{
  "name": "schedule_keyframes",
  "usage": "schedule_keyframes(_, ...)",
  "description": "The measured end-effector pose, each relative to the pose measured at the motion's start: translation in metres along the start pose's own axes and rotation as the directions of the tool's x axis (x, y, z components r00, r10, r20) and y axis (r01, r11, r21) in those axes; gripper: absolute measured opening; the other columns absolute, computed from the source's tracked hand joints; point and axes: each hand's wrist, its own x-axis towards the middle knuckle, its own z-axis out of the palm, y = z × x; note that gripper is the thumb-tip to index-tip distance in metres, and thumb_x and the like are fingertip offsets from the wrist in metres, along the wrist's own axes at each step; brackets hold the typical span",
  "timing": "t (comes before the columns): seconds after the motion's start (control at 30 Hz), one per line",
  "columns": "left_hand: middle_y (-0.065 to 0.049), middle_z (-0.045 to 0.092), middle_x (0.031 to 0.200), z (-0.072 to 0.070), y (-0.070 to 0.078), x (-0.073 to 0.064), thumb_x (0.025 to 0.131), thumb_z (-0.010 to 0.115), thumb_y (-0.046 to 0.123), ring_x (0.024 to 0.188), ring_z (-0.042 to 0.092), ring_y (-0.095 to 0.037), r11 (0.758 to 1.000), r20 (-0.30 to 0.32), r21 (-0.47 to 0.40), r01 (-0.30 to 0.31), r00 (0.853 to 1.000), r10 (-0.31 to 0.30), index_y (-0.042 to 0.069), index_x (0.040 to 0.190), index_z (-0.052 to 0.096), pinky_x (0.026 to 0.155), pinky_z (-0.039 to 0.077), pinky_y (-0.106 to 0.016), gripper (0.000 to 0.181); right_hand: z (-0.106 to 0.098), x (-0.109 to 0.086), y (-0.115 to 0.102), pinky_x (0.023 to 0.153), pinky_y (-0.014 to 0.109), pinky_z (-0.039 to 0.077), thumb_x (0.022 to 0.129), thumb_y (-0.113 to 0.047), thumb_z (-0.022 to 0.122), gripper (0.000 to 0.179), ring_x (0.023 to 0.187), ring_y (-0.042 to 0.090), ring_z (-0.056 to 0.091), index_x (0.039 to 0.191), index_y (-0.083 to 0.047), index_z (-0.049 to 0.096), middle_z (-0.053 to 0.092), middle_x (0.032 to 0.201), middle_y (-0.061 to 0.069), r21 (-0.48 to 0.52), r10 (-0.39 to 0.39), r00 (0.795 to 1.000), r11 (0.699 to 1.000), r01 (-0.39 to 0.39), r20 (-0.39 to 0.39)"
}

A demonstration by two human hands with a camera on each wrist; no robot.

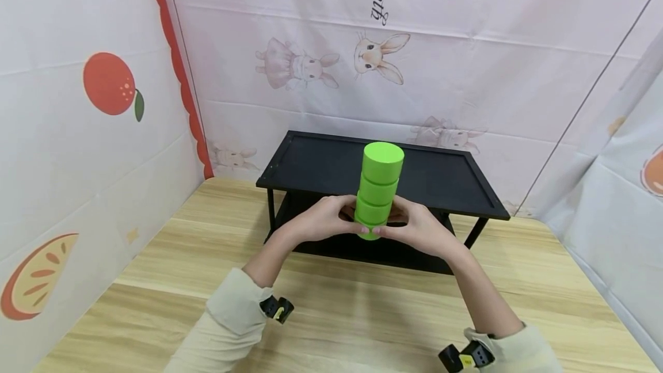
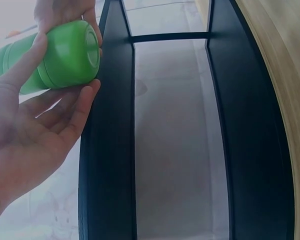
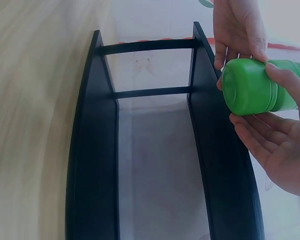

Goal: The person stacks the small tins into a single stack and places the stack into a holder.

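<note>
A tall bright green cylinder (image 1: 380, 186), ringed by grooves that part it into several sections, stands nearly upright between both hands, in front of the black two-tier rack (image 1: 331, 160). My left hand (image 1: 326, 217) grips its lower part from the left, thumb on the near side. From the right, my right hand (image 1: 422, 226) holds it in the same way, the two thumb tips close together. Both wrist views show the rounded base of the cylinder (image 2: 72, 52) with fingers curved around it, near the edge of the rack's upper shelf (image 3: 225, 165).
The rack rests on a light wooden table (image 1: 331, 315) against a pink printed cloth (image 1: 466, 73). A white cloth with fruit prints (image 1: 52, 148) lines the left side, and another white cloth (image 1: 627, 217) the right. Thin legs (image 1: 475, 232) join the rack's shelves.
</note>
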Motion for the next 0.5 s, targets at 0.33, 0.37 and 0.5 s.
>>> schedule_keyframes(0.33,-0.001,0.059,0.104,-0.002,0.001,0.002,0.083,0.07,0.024,0.093,0.057,-0.011,1.0,-0.006,-0.009,-0.001,1.0,0.001,0.007,0.127,0.049,0.078,0.048,-0.027,0.051,-0.002,0.001,0.0,0.085,0.041,0.047,0.08,-0.028,0.073,0.054,0.099,0.018,0.058,0.126,-0.01,0.051,0.059,0.112,0.004,0.0,0.026,1.0,1.0,-0.026,-0.012)
schedule_keyframes(0.37,-0.001,0.059,0.104,-0.002,0.001,0.002,0.083,0.07,0.024,0.093,0.057,-0.011,1.0,-0.005,-0.009,-0.002,1.0,0.002,0.007,0.127,0.049,0.078,0.048,-0.027,0.051,-0.002,0.002,-0.001,0.085,0.041,0.046,0.08,-0.026,0.073,0.053,0.099,0.018,0.058,0.126,-0.01,0.05,0.059,0.112,0.004,-0.001,0.028,1.0,1.0,-0.028,-0.013)
schedule_keyframes(0.5,-0.001,0.059,0.104,-0.003,0.0,0.004,0.083,0.07,0.023,0.093,0.057,-0.011,1.0,-0.004,-0.01,-0.013,1.0,0.013,0.006,0.126,0.05,0.078,0.048,-0.027,0.051,-0.003,0.001,-0.014,0.086,0.044,0.046,0.081,-0.017,0.072,0.05,0.1,0.023,0.058,0.124,-0.005,0.051,0.059,0.111,0.008,-0.022,0.04,0.999,0.999,-0.041,-0.024)
